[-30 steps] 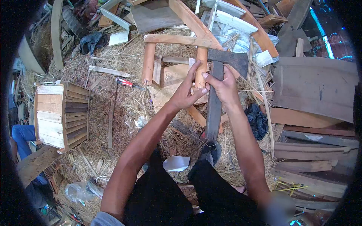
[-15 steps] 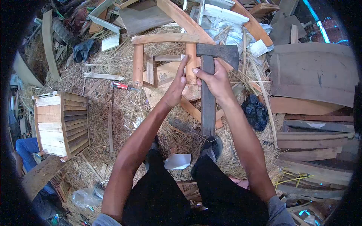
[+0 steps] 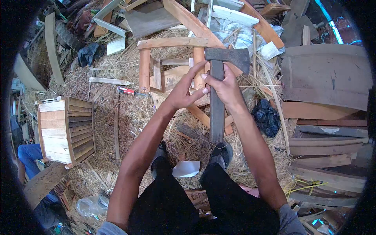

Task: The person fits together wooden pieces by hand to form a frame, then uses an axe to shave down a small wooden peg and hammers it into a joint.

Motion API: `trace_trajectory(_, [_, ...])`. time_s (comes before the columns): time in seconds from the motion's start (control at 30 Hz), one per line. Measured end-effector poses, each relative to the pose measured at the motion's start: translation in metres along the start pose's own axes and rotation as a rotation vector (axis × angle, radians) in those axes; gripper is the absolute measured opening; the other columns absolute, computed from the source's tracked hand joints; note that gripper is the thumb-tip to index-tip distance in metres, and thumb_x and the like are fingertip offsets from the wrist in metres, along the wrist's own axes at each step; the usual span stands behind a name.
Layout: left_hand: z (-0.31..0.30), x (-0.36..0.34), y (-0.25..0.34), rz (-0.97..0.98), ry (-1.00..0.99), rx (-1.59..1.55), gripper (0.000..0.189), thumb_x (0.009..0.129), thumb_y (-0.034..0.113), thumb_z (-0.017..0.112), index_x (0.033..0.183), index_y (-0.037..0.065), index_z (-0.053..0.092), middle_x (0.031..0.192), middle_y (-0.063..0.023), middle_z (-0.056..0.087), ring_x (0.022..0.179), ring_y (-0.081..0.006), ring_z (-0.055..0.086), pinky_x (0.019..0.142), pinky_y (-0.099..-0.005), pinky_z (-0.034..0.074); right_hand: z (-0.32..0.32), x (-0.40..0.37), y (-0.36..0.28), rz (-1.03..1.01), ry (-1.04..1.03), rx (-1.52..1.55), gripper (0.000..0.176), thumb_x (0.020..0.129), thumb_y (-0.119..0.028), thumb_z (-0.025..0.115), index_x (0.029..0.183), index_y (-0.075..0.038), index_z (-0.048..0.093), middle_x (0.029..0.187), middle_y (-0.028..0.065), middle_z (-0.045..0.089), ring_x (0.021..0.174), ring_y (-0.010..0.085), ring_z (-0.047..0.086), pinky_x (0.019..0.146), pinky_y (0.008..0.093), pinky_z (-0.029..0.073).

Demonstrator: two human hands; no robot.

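An axe (image 3: 217, 105) with a dark head and a long worn wooden handle stands upright in view, its head at the top. My right hand (image 3: 226, 88) is wrapped round the handle just below the head. Beside it, my left hand (image 3: 188, 89) has its thumb and fingers apart, with the fingertips close to the handle. Behind my left hand is a small wooden frame (image 3: 172, 42) with a curved top piece and round-edged legs.
A slatted wooden crate (image 3: 53, 129) lies at the left. A red-handled screwdriver (image 3: 127, 91) rests on the straw. Stacked planks (image 3: 329, 147) and a black plastic bag (image 3: 266, 117) are at the right. A person's blue-clad leg (image 3: 29, 158) shows at lower left.
My left hand has opened, its thumb now spread away from the fingers, and it has moved slightly left from the wooden leg. My right hand still holds the axe.
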State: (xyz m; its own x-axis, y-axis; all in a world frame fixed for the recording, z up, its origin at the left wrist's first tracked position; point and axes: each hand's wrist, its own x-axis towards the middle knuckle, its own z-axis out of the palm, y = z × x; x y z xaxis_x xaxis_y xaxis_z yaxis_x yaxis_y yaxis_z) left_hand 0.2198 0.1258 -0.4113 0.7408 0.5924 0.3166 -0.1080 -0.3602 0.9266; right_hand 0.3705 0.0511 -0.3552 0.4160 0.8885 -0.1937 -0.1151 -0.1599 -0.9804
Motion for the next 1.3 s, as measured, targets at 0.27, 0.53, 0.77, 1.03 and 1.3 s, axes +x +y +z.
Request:
trace_trajectory(0.27, [0.013,-0.006,-0.033,0.024,0.059,-0.024,0.060,0.084,0.027,0.075,0.133,0.007,0.048,0.128,-0.0172,0.058,0.117,-0.0364,0.057,0.102,-0.0440,0.043,-0.007,-0.001,-0.001,0.017,-0.036,-0.075,0.030,0.084,-0.006,0.076,0.101,-0.002,0.052,0.077,0.0041,0.061,0.059,0.0112,0.060,0.053,0.0277,0.050])
trace_trajectory(0.53, [0.014,-0.002,-0.040,0.123,0.108,0.033,0.064,0.077,0.031,0.079,0.130,0.011,0.049,0.123,-0.0165,0.061,0.113,-0.0372,0.061,0.098,-0.0447,0.047,-0.004,0.001,0.000,0.024,-0.072,-0.043,0.029,0.085,-0.006,0.076,0.101,-0.003,0.053,0.077,0.0029,0.061,0.059,0.0107,0.060,0.051,0.0273,0.049])
trace_trajectory(0.77, [0.018,0.002,-0.044,0.037,0.083,-0.068,0.068,0.073,0.036,0.082,0.128,0.012,0.048,0.122,-0.0171,0.062,0.102,-0.0375,0.069,0.087,-0.0428,0.055,-0.008,0.004,0.005,0.008,-0.085,0.008,0.029,0.086,-0.004,0.074,0.106,-0.004,0.053,0.077,0.0018,0.060,0.059,0.0102,0.058,0.052,0.0260,0.047])
trace_trajectory(1.03, [0.016,0.005,-0.040,0.033,0.085,-0.062,0.074,0.070,0.033,0.089,0.127,0.013,0.045,0.120,-0.0134,0.062,0.101,-0.0331,0.069,0.088,-0.0411,0.055,-0.006,0.004,0.002,0.014,-0.099,0.016,0.029,0.087,-0.003,0.072,0.109,-0.003,0.052,0.078,0.0011,0.059,0.060,0.0095,0.058,0.052,0.0260,0.046])
trace_trajectory(1.3, [0.018,0.003,-0.044,0.009,0.075,-0.128,0.077,0.069,0.034,0.091,0.128,0.014,0.046,0.118,-0.0125,0.062,0.104,-0.0309,0.067,0.090,-0.0407,0.054,-0.008,0.004,0.007,0.025,-0.104,0.032,0.030,0.088,-0.004,0.072,0.109,-0.003,0.052,0.079,0.0014,0.060,0.060,0.0094,0.058,0.052,0.0259,0.047])
